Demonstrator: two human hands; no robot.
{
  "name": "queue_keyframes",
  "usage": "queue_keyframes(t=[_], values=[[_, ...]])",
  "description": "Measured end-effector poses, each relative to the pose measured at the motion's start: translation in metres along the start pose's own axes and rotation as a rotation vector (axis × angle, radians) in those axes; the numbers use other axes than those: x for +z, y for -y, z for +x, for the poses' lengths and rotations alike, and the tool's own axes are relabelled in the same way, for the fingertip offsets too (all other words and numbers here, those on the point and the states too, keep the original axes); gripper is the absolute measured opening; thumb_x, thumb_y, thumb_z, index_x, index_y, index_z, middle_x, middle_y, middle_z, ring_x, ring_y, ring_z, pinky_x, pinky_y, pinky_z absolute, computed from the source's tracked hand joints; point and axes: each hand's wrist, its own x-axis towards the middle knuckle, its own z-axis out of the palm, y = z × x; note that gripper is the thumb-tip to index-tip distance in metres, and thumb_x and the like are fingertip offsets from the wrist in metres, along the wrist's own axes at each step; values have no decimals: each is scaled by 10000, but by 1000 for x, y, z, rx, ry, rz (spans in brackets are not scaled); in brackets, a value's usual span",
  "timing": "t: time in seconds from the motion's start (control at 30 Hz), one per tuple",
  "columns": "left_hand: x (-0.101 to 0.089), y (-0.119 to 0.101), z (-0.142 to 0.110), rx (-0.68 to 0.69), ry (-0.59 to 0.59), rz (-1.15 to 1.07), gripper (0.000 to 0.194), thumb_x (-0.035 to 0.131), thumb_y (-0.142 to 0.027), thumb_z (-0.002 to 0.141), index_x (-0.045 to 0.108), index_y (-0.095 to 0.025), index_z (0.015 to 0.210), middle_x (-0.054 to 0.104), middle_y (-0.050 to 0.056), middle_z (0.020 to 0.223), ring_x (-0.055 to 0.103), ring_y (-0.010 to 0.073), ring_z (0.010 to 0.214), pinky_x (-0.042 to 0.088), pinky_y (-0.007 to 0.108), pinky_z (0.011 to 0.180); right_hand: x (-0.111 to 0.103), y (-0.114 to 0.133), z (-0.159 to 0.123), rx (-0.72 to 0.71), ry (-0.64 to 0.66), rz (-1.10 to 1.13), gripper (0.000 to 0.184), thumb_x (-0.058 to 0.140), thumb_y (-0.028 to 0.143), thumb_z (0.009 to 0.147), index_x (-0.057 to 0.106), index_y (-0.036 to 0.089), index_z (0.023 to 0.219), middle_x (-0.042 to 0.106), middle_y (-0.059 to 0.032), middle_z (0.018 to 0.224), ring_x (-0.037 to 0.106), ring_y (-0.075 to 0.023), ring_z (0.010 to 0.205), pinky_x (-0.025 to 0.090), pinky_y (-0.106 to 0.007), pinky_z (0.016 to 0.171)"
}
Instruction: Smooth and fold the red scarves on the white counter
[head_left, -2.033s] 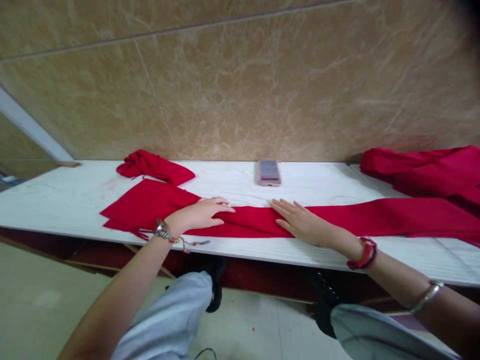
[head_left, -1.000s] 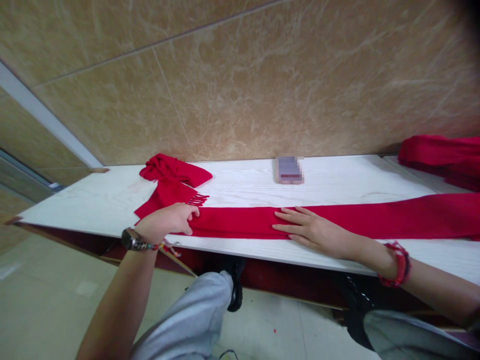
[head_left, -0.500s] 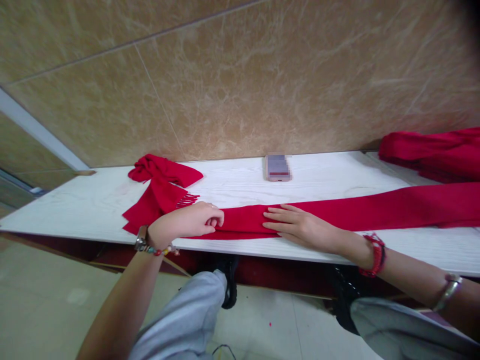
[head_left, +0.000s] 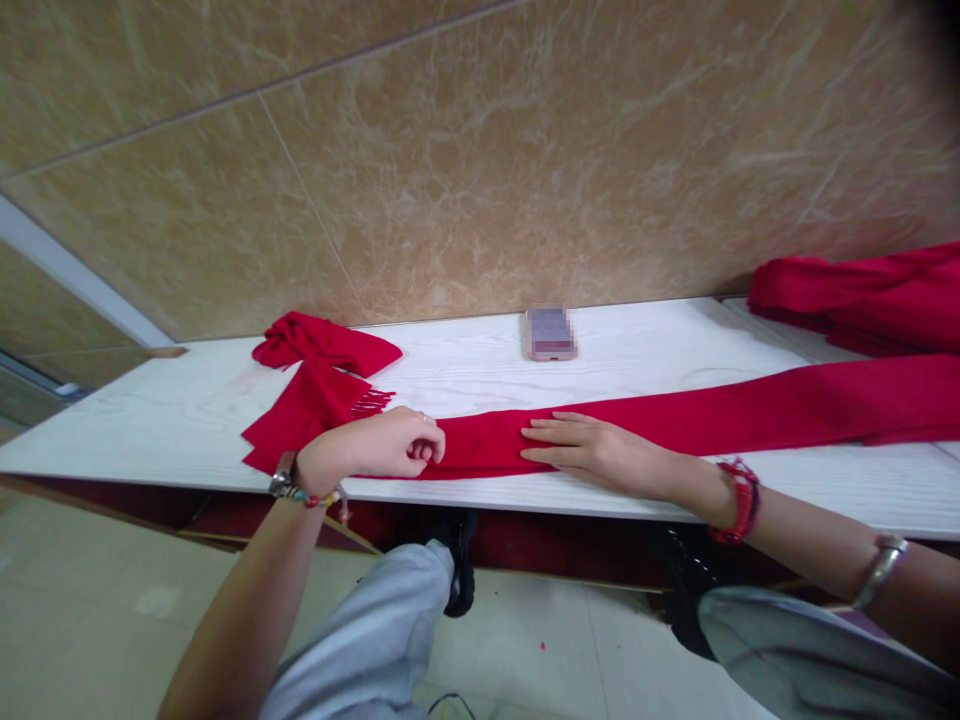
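Note:
A long red scarf [head_left: 720, 418] lies flat along the white bench top, running out of view at the right. My left hand [head_left: 401, 440] is closed over its left end, the fingers curled in against the cloth; the part of the scarf under the palm is hidden. Farther right, my right hand [head_left: 592, 450] rests flat on the scarf with its fingers stretched out and a little apart. Just beyond my left hand lies a second, crumpled red scarf [head_left: 315, 385], its fringe showing near my knuckles.
A phone [head_left: 551, 335] lies at the back of the bench top [head_left: 465, 370], near the brown marbled wall [head_left: 480, 180]. More red cloth [head_left: 862, 300] is heaped at the back right. My legs and black shoes [head_left: 459, 570] are below the front edge.
My left fingers have curled in tighter, and the fold along the scarf's front edge beside them looks flatter. My right hand stays flat in place. The view has shifted slightly.

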Motion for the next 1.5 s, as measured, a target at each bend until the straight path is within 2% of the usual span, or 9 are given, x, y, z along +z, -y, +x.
queue_keyframes(t=[0.2, 0.5, 0.77, 0.9, 1.03, 1.13, 1.2, 1.37, 1.5], values=[[12, 3, 10, -56, 147, -133, 248, 458, -57, 572, 606, -149, 749, 570, -18, 675, 509, 98, 601, 368, 166, 543, -1, 0, 0, -37, 33, 9, 373, 367, 175, 914, 491, 230, 1261, 461, -81, 1338, 395, -202, 1241, 323, -432, 1025], [-3, -9, 5, -113, -29, 114, 229, 414, -67, 626, 599, -168, 717, 576, 2, 700, 480, 116, 616, 352, 198, 568, 0, 1, 1, -4, -33, 0, 366, 361, 155, 910, 511, 187, 1243, 500, -97, 1301, 411, -202, 1230, 356, -399, 1006], [22, -5, 18, -111, 45, 142, 178, 439, -55, 579, 543, -178, 655, 517, -28, 604, 423, 112, 540, 292, 212, 487, 0, 0, 1, -5, 22, -18, 377, 385, 119, 892, 522, 204, 1233, 494, -98, 1306, 424, -211, 1220, 344, -419, 1013], [17, -6, 14, -128, 39, 134, 171, 442, -59, 610, 551, -175, 674, 530, -25, 613, 439, 112, 546, 309, 211, 490, -1, 1, 1, 2, 26, -6, 377, 383, 130, 892, 518, 200, 1237, 496, -96, 1304, 431, -212, 1214, 349, -425, 1009], [10, -17, 16, -52, -4, 124, 163, 459, -133, 742, 592, -172, 828, 604, 15, 798, 541, 141, 725, 413, 225, 663, -1, 2, 1, 2, 8, 3, 363, 401, 175, 891, 525, 197, 1232, 502, -94, 1299, 432, -210, 1212, 349, -419, 1010], [19, -30, 28, -24, -194, 167, 274, 376, -199, 857, 556, -150, 1057, 570, 88, 1075, 525, 183, 999, 387, 290, 889, -1, 2, 1, -8, -13, 16, 353, 406, 214, 897, 531, 191, 1226, 504, -98, 1297, 428, -204, 1215, 340, -410, 1018], [32, -39, 38, -92, -274, 190, 368, 314, -209, 890, 456, -115, 1216, 467, 141, 1256, 427, 212, 1170, 332, 337, 977, 0, 2, 1, -7, -20, 30, 345, 398, 249, 908, 538, 195, 1218, 506, -96, 1295, 426, -199, 1217, 322, -413, 1030], [54, -53, 46, -300, -151, 130, 514, 225, -270, 912, 171, -135, 1405, 84, 119, 1491, 69, 276, 1355, 212, 509, 1038, -3, 7, -1, 61, 23, 75, 373, 333, 311, 933, 494, 229, 1259, 497, -64, 1309, 363, -191, 1263, 269, -436, 1058], [52, -57, 46, -339, -124, 140, 544, 215, -264, 898, 141, -99, 1411, 44, 115, 1492, 29, 270, 1358, 203, 522, 1041, -5, 11, 4, 221, 48, 4, 477, 275, 392, 935, 351, 187, 1359, 360, -115, 1402, 243, -268, 1316, 252, -527, 1035]])
